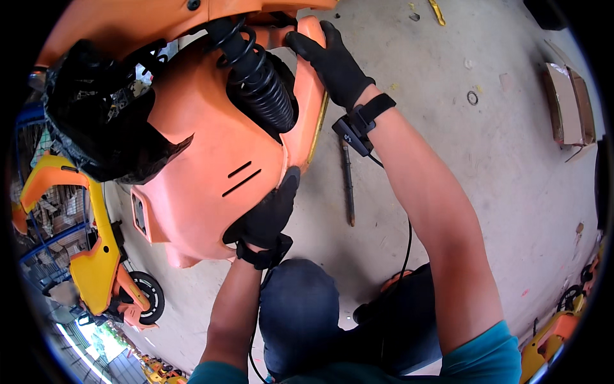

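In front of me is an orange scooter body panel with two slots and a rounded cutout along its lower edge. A black coil-spring shock absorber passes through a larger opening in it. My left hand, in a black glove, grips the panel's near edge by the cutout. Its thumb points up along the edge, and its other fingers are mostly hidden. My right hand, also gloved, is closed around the far right edge of the orange bodywork, some fingertips out of sight. Black plastic sheeting hangs at the panel's left.
A dark rod lies on the concrete floor right of the panel, with a small ring farther off. An open cardboard box is at far right. A yellow-and-orange scooter stands left, beside blue wire cages.
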`<state>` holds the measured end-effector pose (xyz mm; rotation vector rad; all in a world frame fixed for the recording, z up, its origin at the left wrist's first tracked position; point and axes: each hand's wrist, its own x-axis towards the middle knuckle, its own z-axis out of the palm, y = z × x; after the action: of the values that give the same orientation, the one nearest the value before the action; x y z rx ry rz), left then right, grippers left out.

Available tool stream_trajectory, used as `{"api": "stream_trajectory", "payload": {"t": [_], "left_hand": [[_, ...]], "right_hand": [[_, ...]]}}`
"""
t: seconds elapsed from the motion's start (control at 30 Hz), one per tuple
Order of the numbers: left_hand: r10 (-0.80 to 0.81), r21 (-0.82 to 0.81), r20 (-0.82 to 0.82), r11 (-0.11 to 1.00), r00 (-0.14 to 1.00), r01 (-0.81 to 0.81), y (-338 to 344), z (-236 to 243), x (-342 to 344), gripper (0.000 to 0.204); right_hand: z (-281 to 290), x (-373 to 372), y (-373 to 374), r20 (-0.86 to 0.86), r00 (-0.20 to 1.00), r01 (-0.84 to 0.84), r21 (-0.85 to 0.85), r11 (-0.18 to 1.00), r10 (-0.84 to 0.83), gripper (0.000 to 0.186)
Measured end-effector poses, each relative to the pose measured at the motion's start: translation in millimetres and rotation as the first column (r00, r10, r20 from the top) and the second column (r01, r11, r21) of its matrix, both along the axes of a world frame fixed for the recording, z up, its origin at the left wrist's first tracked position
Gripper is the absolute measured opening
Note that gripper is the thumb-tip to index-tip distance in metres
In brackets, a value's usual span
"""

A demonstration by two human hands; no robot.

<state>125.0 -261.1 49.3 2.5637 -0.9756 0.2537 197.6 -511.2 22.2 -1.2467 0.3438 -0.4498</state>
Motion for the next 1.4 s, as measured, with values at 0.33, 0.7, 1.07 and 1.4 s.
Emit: {"api": "stream_trajectory", "payload": {"t": [0.33, 0.7, 1.07, 1.4], "left_hand": [[-0.232, 0.365, 0.393, 0.928, 0.89, 0.08, 6.4, 5.8, -1.2, 0.038], [0.145, 0.049, -0.652, 0.987, 0.744, -0.15, 0.6, 38.6, -7.9, 0.049], [-0.049, -0.222, -0.742, 0.959, 0.669, -0.176, 55.3, -75.9, 35.7, 0.048], [0.021, -0.152, -0.785, 0.962, 0.619, -0.225, 42.6, -69.3, 23.9, 0.056]], "right_hand": [[33.4, -31.9, 19.0, -0.227, 0.974, -0.027, -0.004, 1.0, 0.025, 0.068], [32.9, -32.0, 19.1, -0.45, 0.881, -0.245, -0.17, 0.954, 0.146, 0.095], [29.6, -14.2, 31.1, -0.491, 0.854, -0.251, -0.097, 0.963, 0.173, 0.098], [26.5, -27.3, 17.2, -0.412, 0.887, -0.278, -0.11, 0.954, 0.211, 0.097]]}}
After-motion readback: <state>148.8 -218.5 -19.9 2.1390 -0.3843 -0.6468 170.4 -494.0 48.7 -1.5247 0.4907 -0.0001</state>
